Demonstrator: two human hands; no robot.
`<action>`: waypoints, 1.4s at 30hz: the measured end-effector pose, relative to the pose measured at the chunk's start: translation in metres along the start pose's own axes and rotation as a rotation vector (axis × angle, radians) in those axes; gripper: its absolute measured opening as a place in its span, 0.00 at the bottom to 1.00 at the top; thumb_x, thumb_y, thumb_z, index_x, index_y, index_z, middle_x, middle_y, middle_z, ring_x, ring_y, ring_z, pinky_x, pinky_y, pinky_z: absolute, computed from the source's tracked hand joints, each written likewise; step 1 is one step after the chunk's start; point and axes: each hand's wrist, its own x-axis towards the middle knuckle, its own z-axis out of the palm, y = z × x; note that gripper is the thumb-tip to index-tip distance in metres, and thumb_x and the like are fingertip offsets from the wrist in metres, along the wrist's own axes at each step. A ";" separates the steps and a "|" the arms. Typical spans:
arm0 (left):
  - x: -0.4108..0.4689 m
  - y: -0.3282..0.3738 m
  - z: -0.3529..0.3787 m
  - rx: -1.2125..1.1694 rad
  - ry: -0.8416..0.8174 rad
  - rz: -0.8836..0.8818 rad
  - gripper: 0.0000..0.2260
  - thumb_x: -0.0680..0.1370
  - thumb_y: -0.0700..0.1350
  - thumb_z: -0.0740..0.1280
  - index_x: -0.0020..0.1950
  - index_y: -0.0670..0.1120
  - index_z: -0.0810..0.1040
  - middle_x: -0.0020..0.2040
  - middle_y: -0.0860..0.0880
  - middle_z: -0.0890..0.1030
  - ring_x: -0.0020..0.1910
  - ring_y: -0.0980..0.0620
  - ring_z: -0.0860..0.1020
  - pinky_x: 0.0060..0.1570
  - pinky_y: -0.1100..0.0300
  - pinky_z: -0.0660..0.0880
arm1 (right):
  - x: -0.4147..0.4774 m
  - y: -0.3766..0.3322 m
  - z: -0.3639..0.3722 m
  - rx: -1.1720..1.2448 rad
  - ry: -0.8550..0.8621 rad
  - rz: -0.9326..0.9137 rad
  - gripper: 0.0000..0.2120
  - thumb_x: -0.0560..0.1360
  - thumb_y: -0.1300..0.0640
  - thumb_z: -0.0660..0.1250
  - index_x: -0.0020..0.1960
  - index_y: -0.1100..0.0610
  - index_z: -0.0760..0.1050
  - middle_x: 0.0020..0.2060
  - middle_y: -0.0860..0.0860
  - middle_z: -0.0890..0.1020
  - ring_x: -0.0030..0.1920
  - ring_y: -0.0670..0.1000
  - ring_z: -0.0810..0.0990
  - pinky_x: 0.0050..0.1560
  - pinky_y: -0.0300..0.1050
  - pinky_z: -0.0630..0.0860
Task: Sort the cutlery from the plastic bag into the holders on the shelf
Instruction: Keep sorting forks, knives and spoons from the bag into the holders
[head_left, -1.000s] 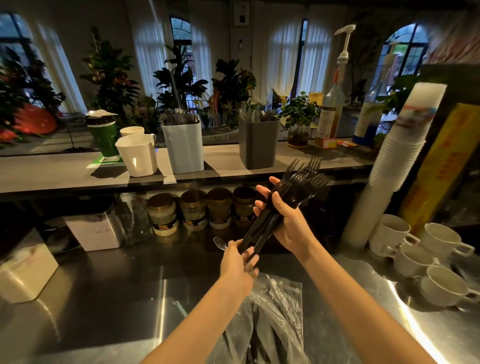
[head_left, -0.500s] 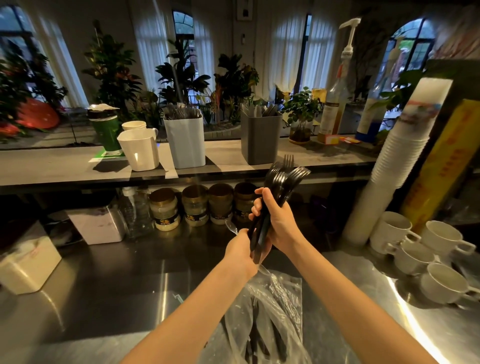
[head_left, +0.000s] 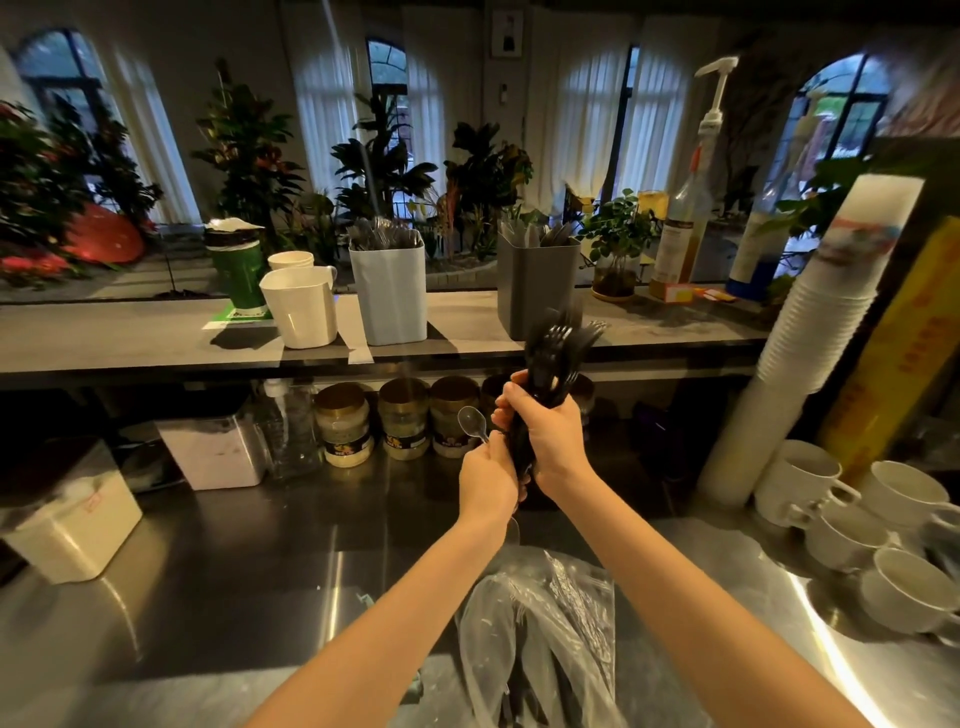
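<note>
Over the surface (head_left: 260, 571), left hand (head_left: 488, 480) and right hand (head_left: 553, 434) fingers (head_left: 506, 400) clench black forks (head_left: 558, 345), their fan now bundled just below the grey holder (head_left: 537, 291), seemingly ready.

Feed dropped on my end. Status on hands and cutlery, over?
Right hand grips bundle of black plastic forks, tines up. Left hand holds clear plastic spoon at bundle's base. Grey square holder on shelf ahead, no obstruction seen.

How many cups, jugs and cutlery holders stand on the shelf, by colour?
White: 2, jug and paper cup
Pale blue: 1, left holder
Grey: 1, right holder
Green: 1, lidded cup
Total: 5
</note>
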 end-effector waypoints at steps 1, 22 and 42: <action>0.001 0.000 -0.001 0.009 -0.007 0.002 0.18 0.84 0.50 0.51 0.41 0.45 0.73 0.30 0.48 0.74 0.24 0.54 0.69 0.22 0.64 0.65 | 0.000 -0.001 0.000 -0.008 -0.021 0.009 0.03 0.77 0.62 0.64 0.46 0.57 0.75 0.34 0.51 0.79 0.36 0.47 0.80 0.41 0.40 0.79; 0.020 0.041 -0.015 0.020 -0.186 0.173 0.24 0.71 0.53 0.72 0.64 0.44 0.74 0.59 0.43 0.79 0.61 0.40 0.75 0.62 0.45 0.72 | -0.008 0.022 -0.008 -1.197 0.069 -0.300 0.17 0.79 0.57 0.61 0.65 0.60 0.63 0.53 0.55 0.80 0.49 0.53 0.82 0.48 0.47 0.80; 0.045 0.048 -0.039 -0.107 -0.323 0.303 0.04 0.79 0.42 0.63 0.51 0.45 0.75 0.45 0.48 0.78 0.52 0.47 0.76 0.58 0.48 0.73 | -0.012 0.005 -0.006 -0.646 -0.384 0.046 0.17 0.77 0.53 0.64 0.63 0.57 0.65 0.44 0.50 0.78 0.34 0.42 0.78 0.39 0.36 0.76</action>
